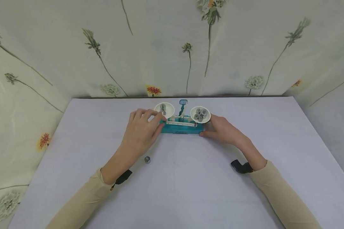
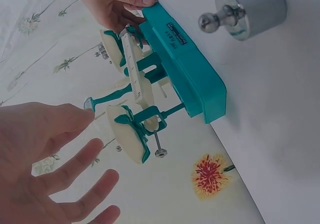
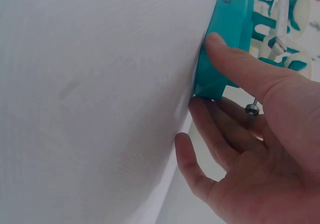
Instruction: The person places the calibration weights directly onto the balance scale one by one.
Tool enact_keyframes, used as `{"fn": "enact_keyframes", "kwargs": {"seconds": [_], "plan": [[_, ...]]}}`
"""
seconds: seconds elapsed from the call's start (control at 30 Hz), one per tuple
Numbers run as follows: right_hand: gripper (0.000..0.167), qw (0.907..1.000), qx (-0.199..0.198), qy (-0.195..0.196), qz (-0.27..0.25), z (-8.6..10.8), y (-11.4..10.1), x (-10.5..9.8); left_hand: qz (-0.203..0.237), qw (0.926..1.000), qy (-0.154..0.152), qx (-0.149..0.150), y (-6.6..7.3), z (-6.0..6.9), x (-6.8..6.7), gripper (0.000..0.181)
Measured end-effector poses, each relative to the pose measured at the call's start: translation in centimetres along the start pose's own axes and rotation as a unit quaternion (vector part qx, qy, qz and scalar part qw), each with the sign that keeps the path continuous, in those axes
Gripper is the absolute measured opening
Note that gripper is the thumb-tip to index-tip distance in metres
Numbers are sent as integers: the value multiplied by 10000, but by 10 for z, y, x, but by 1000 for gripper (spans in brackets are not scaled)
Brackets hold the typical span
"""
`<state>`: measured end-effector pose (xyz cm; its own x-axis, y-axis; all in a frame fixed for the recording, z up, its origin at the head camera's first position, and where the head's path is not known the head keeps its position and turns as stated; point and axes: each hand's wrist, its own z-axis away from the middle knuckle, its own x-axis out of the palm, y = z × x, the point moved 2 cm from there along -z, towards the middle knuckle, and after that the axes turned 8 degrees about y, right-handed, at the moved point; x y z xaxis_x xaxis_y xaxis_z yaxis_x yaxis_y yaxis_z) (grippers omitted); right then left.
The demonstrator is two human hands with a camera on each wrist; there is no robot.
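A teal and cream balance scale (image 1: 181, 129) stands near the table's back edge. Small metal weights (image 1: 163, 108) lie in its left pan (image 1: 170, 108), and several more metal weights (image 1: 200, 115) sit in the right pan (image 1: 208, 118). My left hand (image 1: 140, 132) hovers at the left pan, its fingers spread and loosely bent in the left wrist view with nothing between them. With the thumb on the front and fingers around the end, my right hand (image 3: 260, 149) grips the right end of the teal base (image 3: 210, 78).
One loose metal weight (image 1: 147, 160) stands on the white table (image 1: 175, 190), nearer me than the scale, beside my left forearm. A floral cloth (image 1: 160, 47) hangs behind the table's back edge. Black straps (image 1: 241, 166) show at both wrists.
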<state>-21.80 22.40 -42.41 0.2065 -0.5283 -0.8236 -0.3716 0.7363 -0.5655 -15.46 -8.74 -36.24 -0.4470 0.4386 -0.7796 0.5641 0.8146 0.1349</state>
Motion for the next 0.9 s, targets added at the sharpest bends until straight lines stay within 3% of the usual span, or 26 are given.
{"fn": "enact_keyframes", "kwargs": {"seconds": [0.6, 0.9], "plan": [[82, 10000, -27, -4, 33, 0, 2, 1, -64, 9978, -661, -70, 4, 13, -5, 16], [83, 10000, -51, 17, 26, 0, 2, 2, -363, 9902, -1347, -105, 3, 20, -8, 29]]}}
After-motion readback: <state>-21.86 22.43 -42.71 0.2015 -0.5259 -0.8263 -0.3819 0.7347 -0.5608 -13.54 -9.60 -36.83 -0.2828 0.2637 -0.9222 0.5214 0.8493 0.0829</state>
